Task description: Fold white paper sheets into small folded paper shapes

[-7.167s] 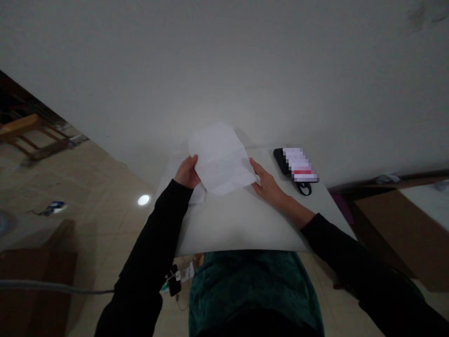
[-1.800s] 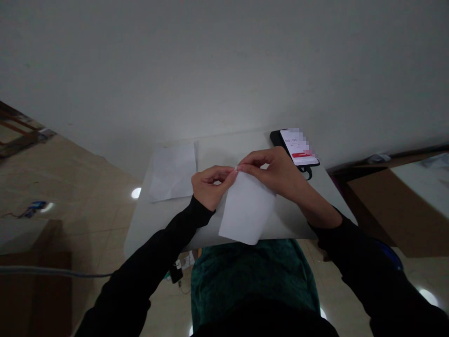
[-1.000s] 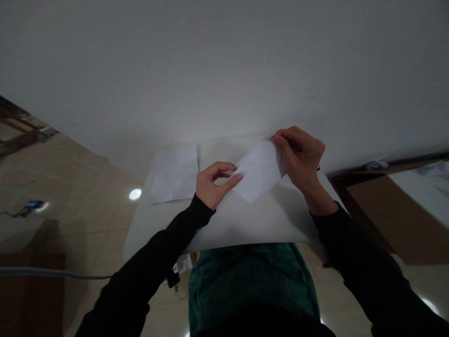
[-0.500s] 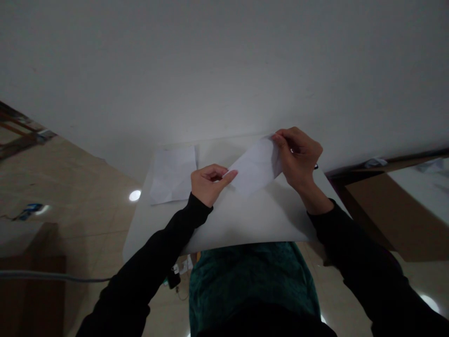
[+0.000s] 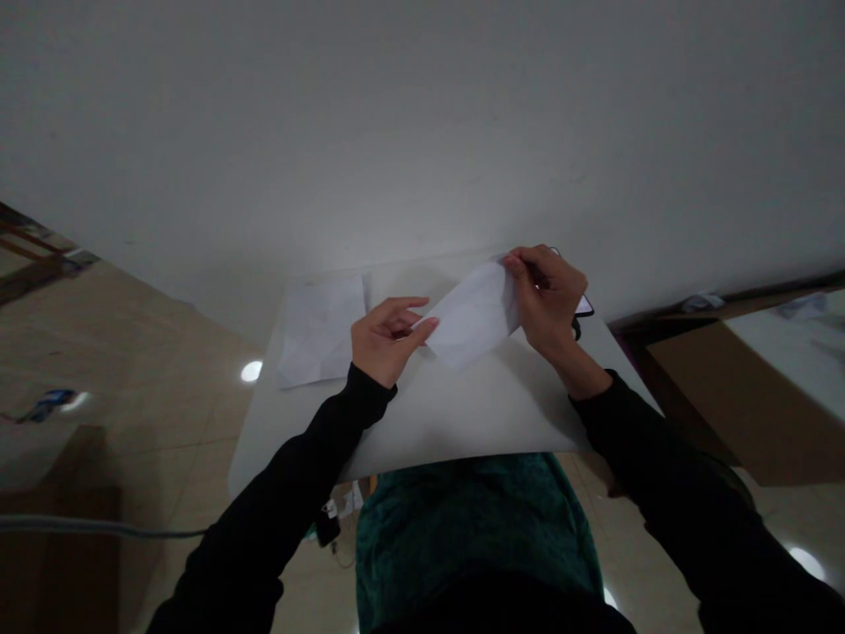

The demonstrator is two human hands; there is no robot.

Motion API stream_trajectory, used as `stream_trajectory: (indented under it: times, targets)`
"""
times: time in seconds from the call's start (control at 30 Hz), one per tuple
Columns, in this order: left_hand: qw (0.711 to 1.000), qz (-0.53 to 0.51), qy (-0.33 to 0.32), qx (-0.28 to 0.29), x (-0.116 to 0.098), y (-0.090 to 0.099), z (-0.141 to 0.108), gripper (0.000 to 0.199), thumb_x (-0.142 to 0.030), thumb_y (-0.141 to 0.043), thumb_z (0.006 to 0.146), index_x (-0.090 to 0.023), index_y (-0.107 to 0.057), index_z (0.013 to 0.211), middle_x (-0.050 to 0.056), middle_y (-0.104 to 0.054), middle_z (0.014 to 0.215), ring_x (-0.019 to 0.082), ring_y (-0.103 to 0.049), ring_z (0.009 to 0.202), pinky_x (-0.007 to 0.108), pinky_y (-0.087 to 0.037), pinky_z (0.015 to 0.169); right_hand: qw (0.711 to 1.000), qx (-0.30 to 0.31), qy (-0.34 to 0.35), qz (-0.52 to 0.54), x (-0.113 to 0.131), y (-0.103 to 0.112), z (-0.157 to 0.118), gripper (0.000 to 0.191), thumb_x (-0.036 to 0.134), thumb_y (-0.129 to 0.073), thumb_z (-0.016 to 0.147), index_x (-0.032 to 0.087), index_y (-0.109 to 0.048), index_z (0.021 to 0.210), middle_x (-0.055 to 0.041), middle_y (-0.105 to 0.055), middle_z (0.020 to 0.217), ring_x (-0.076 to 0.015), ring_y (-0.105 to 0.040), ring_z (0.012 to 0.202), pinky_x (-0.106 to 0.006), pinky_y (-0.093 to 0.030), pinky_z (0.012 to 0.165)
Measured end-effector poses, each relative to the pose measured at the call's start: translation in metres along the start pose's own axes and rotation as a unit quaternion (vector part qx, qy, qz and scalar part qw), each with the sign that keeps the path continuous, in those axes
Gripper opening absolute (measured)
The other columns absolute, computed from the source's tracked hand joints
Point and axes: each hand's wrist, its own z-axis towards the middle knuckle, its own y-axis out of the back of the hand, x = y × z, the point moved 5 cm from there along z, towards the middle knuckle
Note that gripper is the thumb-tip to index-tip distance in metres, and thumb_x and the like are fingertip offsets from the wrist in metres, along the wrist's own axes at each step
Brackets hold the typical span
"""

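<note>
A white sheet of paper [image 5: 472,313], folded or bent, is held up at a slant over the white table [image 5: 455,414]. My left hand [image 5: 389,339] pinches its left corner between thumb and fingers, with the index finger stretched out above. At the paper's upper right edge, my right hand [image 5: 547,295] grips with thumb and curled fingers. Another creased white sheet [image 5: 320,330] lies flat on the table, left of and partly behind my left hand. Part of a phone-like object with a lit face [image 5: 584,306] shows behind my right hand.
A pale wall [image 5: 422,132] rises right behind the table. Brown cardboard [image 5: 739,396] lies to the right, with white material beside it. A grey cable [image 5: 99,527] runs across the lower left, above the tiled floor [image 5: 191,396].
My right hand has shifted slightly left with the paper, uncovering more of the phone-like object. The index finger of my left hand has lifted and straightened away from the paper.
</note>
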Motion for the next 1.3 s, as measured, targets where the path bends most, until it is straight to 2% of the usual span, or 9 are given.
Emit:
stream_trajectory:
  times: [0.2, 0.33, 0.43, 0.6, 0.8, 1.03, 1.13, 1.2, 1.3]
  targets:
    - [1.000, 0.005, -0.018, -0.012, 0.005, 0.001, 0.001, 0.021, -0.036, -0.081, 0.072, -0.017, -0.077, 0.079, 0.002, -0.074, 0.069, 0.011, -0.063, 0.053, 0.025, -0.056, 0.050, 1.000, 0.006, -0.004, -0.021, -0.006, -0.003, -0.002, 0.022, 0.036, -0.059, 0.094, 0.021, -0.068, 0.081, 0.0013, -0.061, 0.070, -0.0123, -0.054, 0.062, -0.029, -0.042, 0.061]
    - [0.992, 0.107, -0.034, 0.064, 0.008, 0.003, 0.007, 0.028, -0.037, -0.076, 0.078, -0.016, -0.074, 0.097, 0.001, -0.071, 0.069, 0.011, -0.063, 0.057, 0.025, -0.056, 0.058, 0.999, 0.039, 0.020, -0.008, -0.004, -0.009, -0.005, 0.018, 0.030, -0.057, 0.095, 0.021, -0.067, 0.084, -0.0004, -0.065, 0.075, -0.0139, -0.059, 0.068, -0.029, -0.044, 0.065]
    - [0.957, 0.241, -0.072, 0.145, 0.005, -0.004, 0.007, 0.037, -0.040, -0.065, 0.087, -0.017, -0.065, 0.117, -0.001, -0.069, 0.071, 0.013, -0.064, 0.063, 0.027, -0.055, 0.068, 0.994, 0.094, 0.057, 0.011, 0.007, -0.019, -0.012, 0.018, 0.026, -0.054, 0.097, 0.020, -0.067, 0.085, -0.0021, -0.067, 0.078, -0.0148, -0.062, 0.072, -0.029, -0.046, 0.067]
    - [0.893, 0.386, -0.102, 0.206, 0.003, -0.023, -0.005, 0.036, -0.047, -0.043, 0.099, -0.017, -0.062, 0.099, 0.006, -0.068, 0.081, 0.020, -0.067, 0.074, 0.030, -0.050, 0.068, 0.981, 0.170, 0.073, 0.063, 0.024, -0.036, -0.026, 0.020, 0.023, -0.052, 0.098, 0.020, -0.067, 0.085, -0.0028, -0.067, 0.077, -0.0143, -0.062, 0.071, -0.028, -0.046, 0.066]
    - [0.927, 0.324, -0.059, 0.181, 0.012, -0.024, -0.007, 0.032, -0.046, -0.047, 0.098, -0.019, -0.056, 0.114, 0.001, -0.066, 0.078, 0.018, -0.065, 0.066, 0.027, -0.045, 0.062, 0.973, 0.202, 0.049, 0.096, 0.030, -0.041, -0.031, 0.020, 0.026, -0.054, 0.097, 0.020, -0.068, 0.085, -0.0022, -0.069, 0.078, -0.0132, -0.062, 0.070, -0.028, -0.046, 0.065]
    - [0.952, 0.241, -0.052, 0.183, 0.012, -0.021, -0.005, 0.040, -0.046, -0.044, 0.099, -0.018, -0.060, 0.075, -0.003, -0.051, 0.057, 0.011, -0.048, 0.052, 0.024, -0.035, 0.052, 0.979, 0.157, -0.082, 0.105, 0.015, -0.037, -0.027, 0.009, 0.030, -0.067, 0.088, 0.022, -0.068, 0.083, 0.0002, -0.070, 0.082, -0.0113, -0.058, 0.066, -0.027, -0.045, 0.061]
    - [0.962, 0.237, -0.053, 0.127, 0.017, -0.013, -0.002, 0.042, -0.047, -0.043, 0.099, -0.019, -0.053, 0.069, -0.004, -0.043, 0.053, 0.010, -0.042, 0.048, 0.025, -0.030, 0.050, 0.964, 0.121, -0.202, 0.127, -0.003, -0.042, -0.036, 0.043, 0.034, -0.082, 0.070, 0.023, -0.064, 0.107, -0.0028, -0.069, 0.101, -0.0132, -0.060, 0.076, -0.028, -0.048, 0.065]
    - [0.965, 0.243, -0.055, 0.087, 0.023, -0.007, 0.001, 0.044, -0.049, -0.041, 0.098, -0.020, -0.052, 0.068, -0.004, -0.040, 0.052, 0.011, -0.040, 0.047, 0.026, -0.028, 0.049, 0.924, 0.143, -0.303, 0.184, -0.015, -0.052, -0.050, 0.062, 0.039, -0.087, 0.060, 0.022, -0.062, 0.113, -0.0041, -0.070, 0.098, -0.0160, -0.062, 0.079, -0.030, -0.051, 0.067]
    - [0.965, 0.253, -0.059, 0.042, 0.032, 0.000, 0.005, 0.048, -0.053, -0.037, 0.098, -0.020, -0.050, 0.066, -0.004, -0.037, 0.049, 0.011, -0.038, 0.045, 0.027, -0.026, 0.048, 0.829, 0.248, -0.414, 0.281, -0.019, -0.070, -0.073, 0.047, 0.047, -0.085, 0.062, 0.016, -0.071, 0.094, -0.0079, -0.073, 0.091, -0.0175, -0.064, 0.077, -0.032, -0.052, 0.068]
